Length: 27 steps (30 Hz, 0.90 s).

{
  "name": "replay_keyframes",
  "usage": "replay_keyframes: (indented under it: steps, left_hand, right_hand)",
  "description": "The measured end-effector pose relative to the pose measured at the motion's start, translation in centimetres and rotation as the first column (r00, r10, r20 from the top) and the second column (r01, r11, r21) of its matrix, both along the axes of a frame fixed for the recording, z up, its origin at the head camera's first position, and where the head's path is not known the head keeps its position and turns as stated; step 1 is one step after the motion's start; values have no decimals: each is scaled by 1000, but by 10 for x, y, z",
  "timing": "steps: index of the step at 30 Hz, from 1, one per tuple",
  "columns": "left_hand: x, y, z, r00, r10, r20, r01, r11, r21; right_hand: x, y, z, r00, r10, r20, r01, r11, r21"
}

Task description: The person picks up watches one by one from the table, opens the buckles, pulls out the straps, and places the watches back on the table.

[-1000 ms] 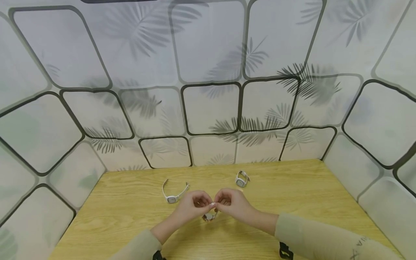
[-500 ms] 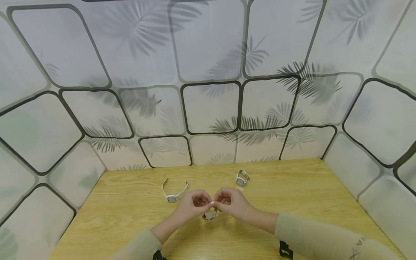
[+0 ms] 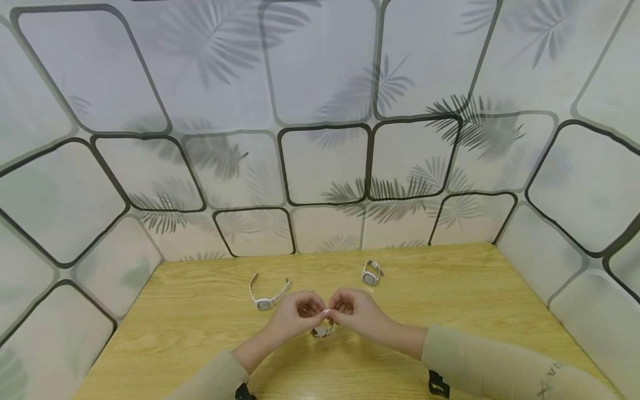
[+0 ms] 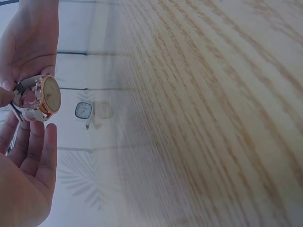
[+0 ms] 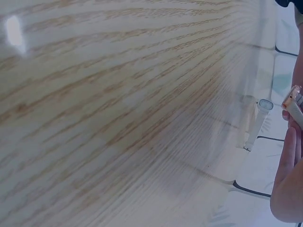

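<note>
In the head view, a wristwatch [image 3: 321,331] with a rose-gold case hangs just below my fingertips, its strap closed into a loop. My left hand [image 3: 298,316] pinches one strap end between thumb and forefinger. My right hand [image 3: 361,315] pinches the strap from the other side, and the two hands meet there. The left wrist view shows the watch dial [image 4: 51,94] side-on with its pale strap curving back to the fingers. Only a sliver of the watch [image 5: 292,98] shows in the right wrist view. Fingers hide the buckle area.
A white square-faced watch [image 3: 264,304] lies unfastened on the wooden table [image 3: 430,311], left of my hands. Farther back to the right stands another white watch [image 3: 370,277], its strap looped. Patterned fabric walls [image 3: 325,166] enclose the table's back and sides.
Both hands keep their pinch on the watch strap with barely any movement. The view shifts very slightly.
</note>
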<state>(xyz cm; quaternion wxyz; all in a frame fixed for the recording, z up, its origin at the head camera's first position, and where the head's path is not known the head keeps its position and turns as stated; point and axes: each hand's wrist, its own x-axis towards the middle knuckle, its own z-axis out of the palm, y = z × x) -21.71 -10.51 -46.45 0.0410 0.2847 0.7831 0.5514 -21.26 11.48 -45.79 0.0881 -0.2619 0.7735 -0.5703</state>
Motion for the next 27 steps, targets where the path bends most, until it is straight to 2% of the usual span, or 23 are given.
replay_keyframes:
  steps: [10,21,27]
  left_hand:
    - [1,2,3,1000,6,24,-6,1000,19]
    - [0,2,2,999,22,36,-22,1000,20]
    - [1,2,1,999,16,29,-17,999,32]
  right_hand:
    - [0,1,-4,1000,-22,-7,21,999,-31]
    - [3,-1,-5,999,-38,18,40,996,-81]
    - [2,-1,-6,999,-40,26,42,997,-68]
